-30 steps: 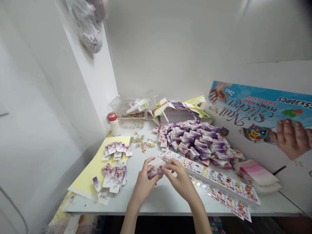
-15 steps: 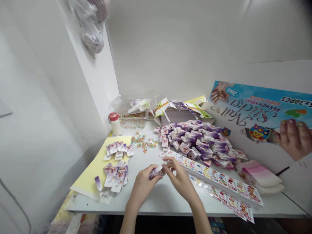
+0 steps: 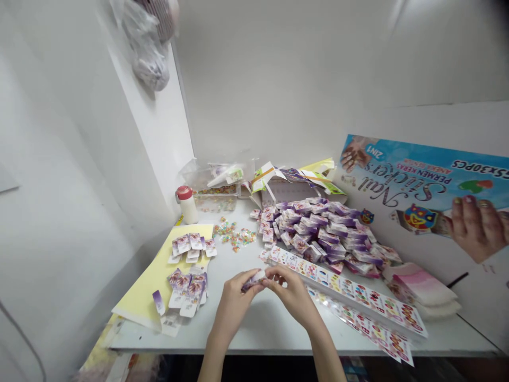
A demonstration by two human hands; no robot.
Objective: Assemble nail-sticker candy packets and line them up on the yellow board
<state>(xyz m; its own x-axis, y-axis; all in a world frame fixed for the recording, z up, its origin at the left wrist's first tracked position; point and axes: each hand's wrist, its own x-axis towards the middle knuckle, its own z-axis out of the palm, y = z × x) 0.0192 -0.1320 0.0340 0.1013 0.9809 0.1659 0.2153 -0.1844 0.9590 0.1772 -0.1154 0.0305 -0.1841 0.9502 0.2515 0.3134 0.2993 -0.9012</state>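
Near the front middle of the table, my left hand is closed around a small purple-and-white box. The fingertips of my right hand pinch the right end of the same box; fingers cover much of that end. To the left, unfilled-looking purple-and-white boxes lie in clusters on a yellow sheet. A large heap of similar boxes lies to the right behind my hands. Small colourful wrapped pieces are scattered beyond my hands. Strips of nail stickers lie right of my right hand.
A white bottle with a red lid stands at the back left, beside a clear plastic tray. A big printed carton leans along the right side. Pink-and-white packets lie before it. The table's front edge runs below my hands.
My right hand's fingers have come down and closed in on the box end, nearer my left hand. The view has shifted slightly; the things on the table look unmoved.
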